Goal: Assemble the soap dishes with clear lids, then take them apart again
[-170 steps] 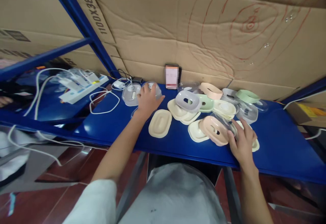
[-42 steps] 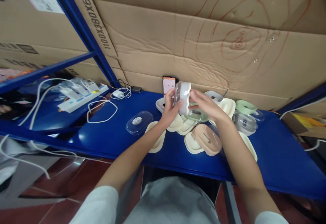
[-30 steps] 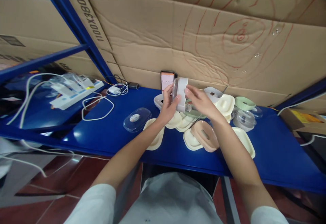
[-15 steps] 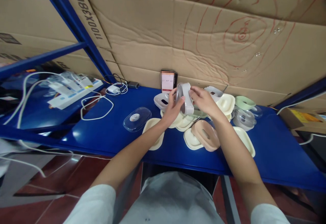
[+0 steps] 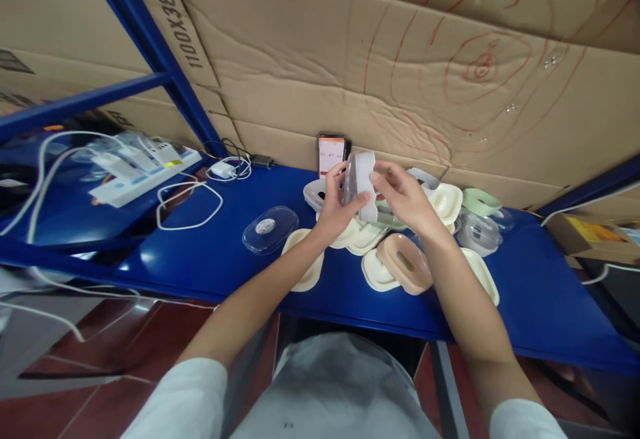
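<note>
Both my hands hold one soap box (image 5: 361, 182) on edge above the blue shelf (image 5: 225, 259). It has a pale grey base and a clear lid. My left hand (image 5: 336, 207) grips its left side and my right hand (image 5: 405, 196) grips its right side. Under and around my hands lies a heap of oval soap-box parts: cream trays (image 5: 305, 267), a pink base (image 5: 406, 271), a green one (image 5: 481, 202) and clear lids (image 5: 479, 232). A single clear lid (image 5: 270, 228) with a round sticker lies apart to the left.
A phone (image 5: 331, 154) leans against the cardboard wall (image 5: 400, 79) behind the heap. A white power strip (image 5: 145, 172), chargers and white cables (image 5: 187, 199) lie at the left. A blue rack post (image 5: 165, 59) slants up at the left.
5.7 s ago my hands were apart on the shelf, the left on clear lids, the right in the heap. Since 1.4 s ago both hold the grey box, turning it slightly.
</note>
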The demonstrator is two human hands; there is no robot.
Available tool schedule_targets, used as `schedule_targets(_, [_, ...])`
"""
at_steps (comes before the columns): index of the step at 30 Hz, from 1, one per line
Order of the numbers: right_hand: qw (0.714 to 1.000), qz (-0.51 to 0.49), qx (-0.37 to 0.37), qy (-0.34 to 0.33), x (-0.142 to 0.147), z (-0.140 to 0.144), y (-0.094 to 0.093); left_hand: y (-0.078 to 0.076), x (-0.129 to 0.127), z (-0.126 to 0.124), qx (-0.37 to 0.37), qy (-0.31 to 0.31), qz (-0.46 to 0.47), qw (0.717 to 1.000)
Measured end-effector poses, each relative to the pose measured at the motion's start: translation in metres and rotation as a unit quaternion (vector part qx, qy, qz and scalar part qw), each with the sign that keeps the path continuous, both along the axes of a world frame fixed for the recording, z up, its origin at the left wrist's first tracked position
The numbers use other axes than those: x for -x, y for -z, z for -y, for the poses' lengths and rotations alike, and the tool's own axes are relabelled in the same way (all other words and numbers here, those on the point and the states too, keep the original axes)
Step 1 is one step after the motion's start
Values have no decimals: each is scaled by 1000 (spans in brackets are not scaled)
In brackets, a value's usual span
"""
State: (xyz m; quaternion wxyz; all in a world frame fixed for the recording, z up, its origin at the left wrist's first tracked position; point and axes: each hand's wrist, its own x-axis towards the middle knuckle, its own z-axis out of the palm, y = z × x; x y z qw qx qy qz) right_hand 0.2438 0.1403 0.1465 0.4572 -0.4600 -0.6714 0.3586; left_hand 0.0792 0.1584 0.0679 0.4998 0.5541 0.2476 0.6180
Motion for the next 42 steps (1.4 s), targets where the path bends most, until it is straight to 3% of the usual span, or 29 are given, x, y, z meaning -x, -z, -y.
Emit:
schedule_targets(4, [998, 45, -17, 39, 6, 0, 6, 2, 1, -2, 4, 0, -1, 1000])
schedule_targets(9, [971, 161, -130, 117, 14, 2, 10, 3, 3, -3, 4, -22, -6, 1000])
schedule_targets(19, [946, 266, -109, 150, 19, 11, 1, 13, 0, -4, -16, -59, -36, 997])
schedule_targets(24, [946, 259, -103, 164, 12, 2, 3, 16, 2, -10, -30, -97, -44, 994])
schedule_targets(27, [947, 240, -109, 183, 3, -4, 5, 16, 5, -14, 1, -101, -15, 995])
schedule_targets(31, [954, 207, -117, 181, 5, -5, 6, 14, 3, -12, 11, -76, -12, 997])
schedule_targets(35, [969, 174, -123, 129, 12, -4, 9, 7, 1, -5, -10, -53, -25, 998])
schedule_targets(40, [992, 89, -48, 78, -8, -15, 5, 2, 1, 1, 50, 37, 1, 998])
schedule_targets(42, [993, 74, -23, 85, -19, -18, 2, 1, -3, 3, 69, 40, 1, 997])
